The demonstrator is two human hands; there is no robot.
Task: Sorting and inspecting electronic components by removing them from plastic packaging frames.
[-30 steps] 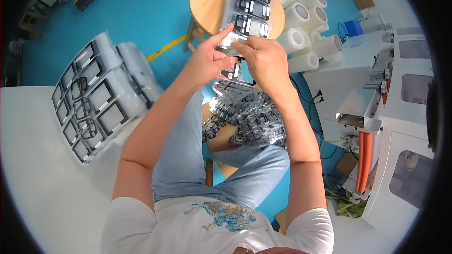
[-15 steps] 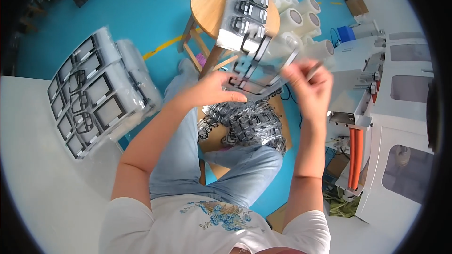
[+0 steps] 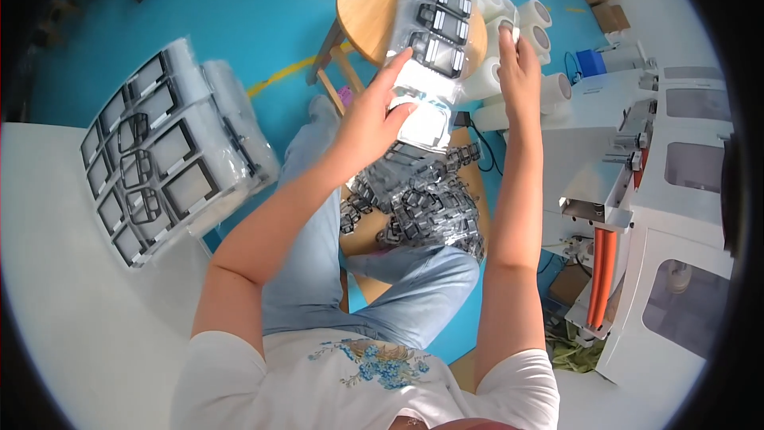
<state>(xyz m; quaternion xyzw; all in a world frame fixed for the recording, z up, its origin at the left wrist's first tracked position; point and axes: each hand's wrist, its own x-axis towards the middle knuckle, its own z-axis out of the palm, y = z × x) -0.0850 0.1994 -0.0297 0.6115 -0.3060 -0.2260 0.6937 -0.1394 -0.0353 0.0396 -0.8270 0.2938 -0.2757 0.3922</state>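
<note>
My left hand (image 3: pixel 374 115) is closed on the near end of a glossy clear film sheet (image 3: pixel 430 84), with the thumb and fingers along its left edge. Black die-cut frames with white tabs (image 3: pixel 440 25) sit in a row on the sheet's far part, which lies over the round wooden stool (image 3: pixel 366 8). Farther right, my right hand (image 3: pixel 520 72) is raised near the rolls, its fingertips pinched round a small, pale, thin piece too small to name. Below the sheet, a heap of black frame pieces on clear film (image 3: pixel 430 211) lies in front of my knees.
On the white table (image 3: pixel 48 191) at left lie stacked film sheets with larger black frames (image 3: pixel 147 163). White film rolls (image 3: pixel 535 38) are piled beyond the stool. A white machine (image 3: pixel 676 191) with orange tubes (image 3: pixel 602 279) stands at right. Cardboard (image 3: pixel 366 275) lies under the heap.
The black-framed film piece held up between both hands is no longer raised there. My right hand has moved up and away, while my left has moved to the sheet's near end.
</note>
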